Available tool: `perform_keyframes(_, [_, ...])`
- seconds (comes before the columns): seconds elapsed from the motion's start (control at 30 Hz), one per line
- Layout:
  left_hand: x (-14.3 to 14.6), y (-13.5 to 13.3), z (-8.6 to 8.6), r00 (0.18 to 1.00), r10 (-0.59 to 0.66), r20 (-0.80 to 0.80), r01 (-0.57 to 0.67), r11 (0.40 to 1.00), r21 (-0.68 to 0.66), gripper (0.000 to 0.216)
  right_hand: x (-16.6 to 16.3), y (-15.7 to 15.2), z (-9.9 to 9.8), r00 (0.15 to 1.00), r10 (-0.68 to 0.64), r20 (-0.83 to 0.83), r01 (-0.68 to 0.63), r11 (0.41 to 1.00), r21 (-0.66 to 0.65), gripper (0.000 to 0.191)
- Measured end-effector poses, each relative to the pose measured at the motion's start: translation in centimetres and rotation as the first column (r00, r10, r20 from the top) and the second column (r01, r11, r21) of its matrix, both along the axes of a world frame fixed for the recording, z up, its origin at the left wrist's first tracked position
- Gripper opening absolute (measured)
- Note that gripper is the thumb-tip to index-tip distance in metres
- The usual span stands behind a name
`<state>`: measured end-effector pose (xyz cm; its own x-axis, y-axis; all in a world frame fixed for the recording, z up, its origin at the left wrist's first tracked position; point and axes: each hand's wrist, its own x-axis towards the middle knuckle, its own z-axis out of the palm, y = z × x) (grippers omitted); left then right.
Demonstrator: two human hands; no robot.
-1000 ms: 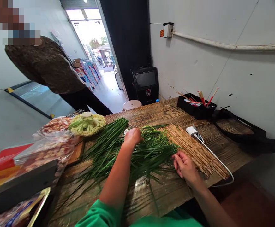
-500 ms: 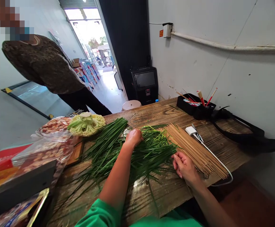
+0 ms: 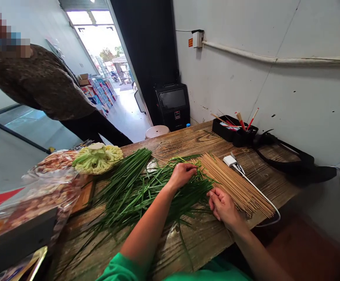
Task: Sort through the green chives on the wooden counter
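At the greens (image 3: pixel 129 173), both hands (image 3: pixel 223 205) curl inward (apparently pinching).

A rough-grained wooden table (image 3: pixel 205 244) is stretching beneath both hands and beyond them. Long green leaves (image 3: pixel 129 171) are lying under the left hand (image 3: pixel 183 174) and spreading out to its left; their bunched ends are reaching the fingertips of the right hand (image 3: pixel 222 205). Thin wooden skewers (image 3: pixel 234 183) are lying just beyond the right hand. Past them, a white charger (image 3: pixel 230 160) is resting, its cable (image 3: pixel 260 189) curving around to the right hand's right. A black organizer (image 3: pixel 225 133) is standing well beyond both hands, and a black strap (image 3: pixel 287 166) is lying to its right.
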<state>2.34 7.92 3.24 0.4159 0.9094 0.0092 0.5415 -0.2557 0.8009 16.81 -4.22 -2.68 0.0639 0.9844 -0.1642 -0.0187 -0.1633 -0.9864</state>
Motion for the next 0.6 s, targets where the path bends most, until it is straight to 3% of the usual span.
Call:
perform_keyframes(0.43, [-0.06, -0.11, 0.47, 0.996, 0.040, 0.079, -0.036, 0.998, -0.057, 0.032, 0.03, -0.05, -0.46, 1.000, 0.002, -0.027, -0.002, 1.000, -0.003, 0.030])
perform_keyframes(0.6, [0.15, 0.09, -0.26, 0.991, 0.075, 0.115, -0.071, 0.997, -0.042, 0.030, 0.00, -0.05, -0.16, 1.000, 0.006, -0.023, -0.006, 1.000, -0.013, 0.031])
